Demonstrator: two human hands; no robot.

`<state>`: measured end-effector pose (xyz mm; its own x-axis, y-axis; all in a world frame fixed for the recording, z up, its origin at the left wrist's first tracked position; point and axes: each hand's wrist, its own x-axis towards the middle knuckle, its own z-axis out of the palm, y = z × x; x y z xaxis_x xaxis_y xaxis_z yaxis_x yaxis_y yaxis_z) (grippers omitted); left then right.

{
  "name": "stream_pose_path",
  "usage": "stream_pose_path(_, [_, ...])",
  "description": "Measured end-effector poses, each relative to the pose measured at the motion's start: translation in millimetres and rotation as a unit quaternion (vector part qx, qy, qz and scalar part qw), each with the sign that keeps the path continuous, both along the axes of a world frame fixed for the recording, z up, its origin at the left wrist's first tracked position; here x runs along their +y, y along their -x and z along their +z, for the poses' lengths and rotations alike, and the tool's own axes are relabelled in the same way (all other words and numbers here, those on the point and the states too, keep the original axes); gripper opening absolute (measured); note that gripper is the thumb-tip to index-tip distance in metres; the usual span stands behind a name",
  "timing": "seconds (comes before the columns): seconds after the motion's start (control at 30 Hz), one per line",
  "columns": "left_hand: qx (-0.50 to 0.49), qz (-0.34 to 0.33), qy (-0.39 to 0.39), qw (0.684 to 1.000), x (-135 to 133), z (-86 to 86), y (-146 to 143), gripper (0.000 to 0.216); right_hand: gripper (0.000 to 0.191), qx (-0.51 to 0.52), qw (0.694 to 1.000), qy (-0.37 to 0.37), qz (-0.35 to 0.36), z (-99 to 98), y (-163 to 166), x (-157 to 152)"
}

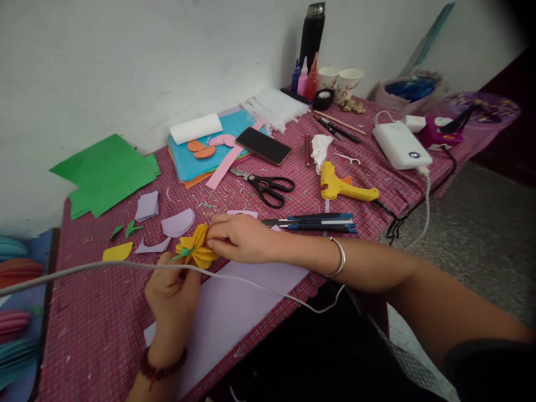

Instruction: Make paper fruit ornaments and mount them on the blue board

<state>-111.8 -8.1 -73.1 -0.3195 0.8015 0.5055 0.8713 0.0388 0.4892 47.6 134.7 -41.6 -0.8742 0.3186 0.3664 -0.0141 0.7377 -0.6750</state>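
Between my two hands is a yellow paper flower [201,255] with a green paper piece at its near left side. My left hand [173,287] grips it from below and left, its fingertips partly hidden. My right hand [237,237] pinches the petals on the upper right side. Under my hands lies a large lilac paper sheet [247,298]. Around the flower are cut lilac paper pieces [178,223], a yellow paper petal [118,252] and small green paper leaves [132,228]. A white cable [268,286] runs across in front of my hands.
Black-handled scissors [268,187], blue craft knives [320,222] and a yellow glue gun [345,187] lie beyond my right hand. A phone [263,146] rests by stacked coloured paper [180,156]. Green sheets [109,176] lie at left, a white power bank [401,145] at right.
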Motion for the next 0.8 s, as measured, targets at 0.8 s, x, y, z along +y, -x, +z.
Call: stream_pose_path(0.8, [-0.088, -0.061, 0.036, 0.994, 2, 9.9, -18, 0.014, 0.011, 0.139, 0.989, 0.044, 0.013, -3.8, 2, 2])
